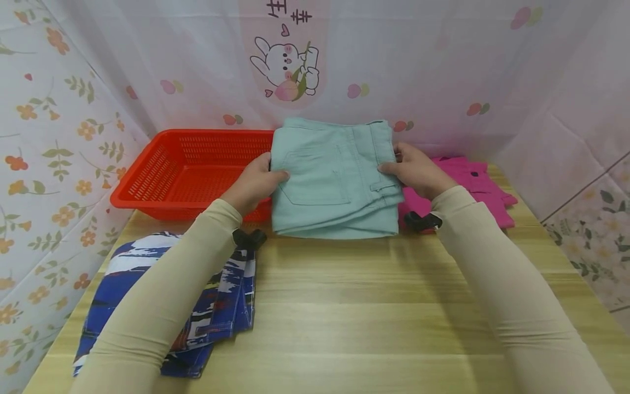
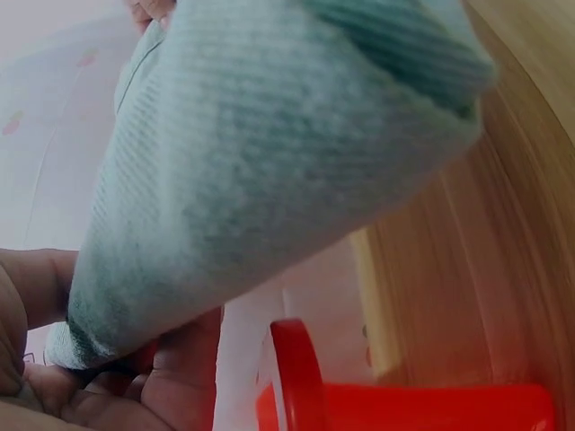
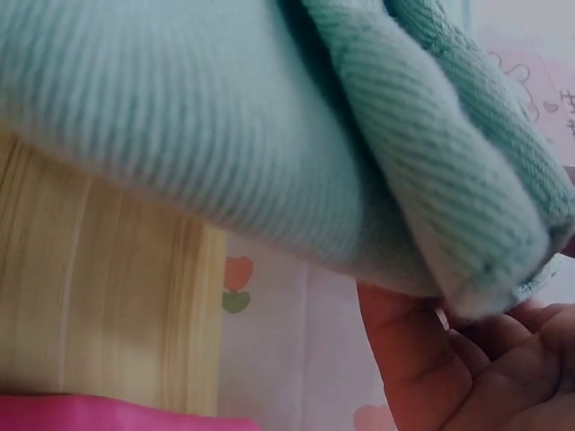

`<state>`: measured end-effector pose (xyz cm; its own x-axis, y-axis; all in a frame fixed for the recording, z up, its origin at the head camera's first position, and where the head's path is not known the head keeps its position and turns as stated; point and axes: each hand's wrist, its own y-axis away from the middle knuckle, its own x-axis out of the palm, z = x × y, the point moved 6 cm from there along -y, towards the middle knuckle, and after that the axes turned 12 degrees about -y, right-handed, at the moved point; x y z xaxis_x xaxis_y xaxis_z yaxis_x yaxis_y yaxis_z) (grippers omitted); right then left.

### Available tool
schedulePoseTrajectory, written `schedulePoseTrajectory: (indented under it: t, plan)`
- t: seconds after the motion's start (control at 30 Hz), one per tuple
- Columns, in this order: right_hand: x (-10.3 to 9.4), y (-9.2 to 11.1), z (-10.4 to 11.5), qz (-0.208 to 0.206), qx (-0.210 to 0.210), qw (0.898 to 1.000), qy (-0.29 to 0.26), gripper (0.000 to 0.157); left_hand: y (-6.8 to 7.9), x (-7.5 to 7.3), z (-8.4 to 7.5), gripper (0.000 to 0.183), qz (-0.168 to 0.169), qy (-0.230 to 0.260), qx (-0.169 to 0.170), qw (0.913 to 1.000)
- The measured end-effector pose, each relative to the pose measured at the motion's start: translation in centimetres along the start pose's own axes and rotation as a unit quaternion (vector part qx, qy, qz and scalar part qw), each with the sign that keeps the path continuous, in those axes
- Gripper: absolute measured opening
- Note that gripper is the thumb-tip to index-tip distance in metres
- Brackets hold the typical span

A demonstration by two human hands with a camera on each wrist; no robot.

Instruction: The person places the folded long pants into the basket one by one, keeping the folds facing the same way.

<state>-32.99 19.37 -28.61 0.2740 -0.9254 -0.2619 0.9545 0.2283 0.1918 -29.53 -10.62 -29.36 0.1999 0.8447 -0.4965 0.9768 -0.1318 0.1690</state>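
Note:
Folded mint-green jeans hang between both hands in the head view, a back pocket and belt loop facing up. The left hand grips their left edge, thumb on top. At the opposite edge, the right hand pinches the cloth near the waistband. Up close in the left wrist view, the left hand has its fingers under the folded mint jeans. The right wrist view shows the right hand curled around a corner of the thick layers.
A red plastic basket stands at the back left, partly behind the jeans. Blue-and-white patterned folded cloth lies at the front left under the left forearm. Bright pink folded clothing lies at the back right of the wooden table. A printed curtain hangs behind.

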Motion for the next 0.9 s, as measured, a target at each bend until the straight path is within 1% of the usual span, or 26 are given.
schedulePoseTrajectory:
  t: [0.1, 0.2, 0.4, 0.57, 0.67, 0.9]
  plan:
    - [0.1, 0.0, 0.3, -0.003, 0.000, 1.000, 0.008, 0.054, 0.1, -0.3, 0.1, 0.052, 0.000, -0.006, -0.002, 1.0000]
    - [0.4, 0.0, 0.7, -0.005, -0.004, 1.000, 0.004, 0.053, 0.1, -0.7, 0.0, 0.053, -0.004, -0.021, 0.002, 0.9998]
    - [0.9, -0.2, 1.5, -0.002, -0.018, 1.000, -0.021, 0.048, 0.2, -1.4, -0.2, 0.055, -0.007, -0.032, 0.006, 0.9994]
    - [1.2, -0.3, 2.1, -0.001, -0.026, 0.999, -0.027, 0.051, 0.3, -1.8, -0.3, 0.056, -0.009, -0.032, 0.004, 0.9994]
    - [1.3, -0.3, 2.4, -0.002, -0.027, 0.999, -0.026, 0.054, 0.4, -2.1, -0.4, 0.055, -0.012, -0.036, 0.008, 0.9993]
    - [1.6, -0.3, 3.2, -0.016, -0.025, 0.999, -0.011, 0.056, 0.3, -3.1, -0.6, 0.057, -0.025, -0.063, 0.012, 0.9977]
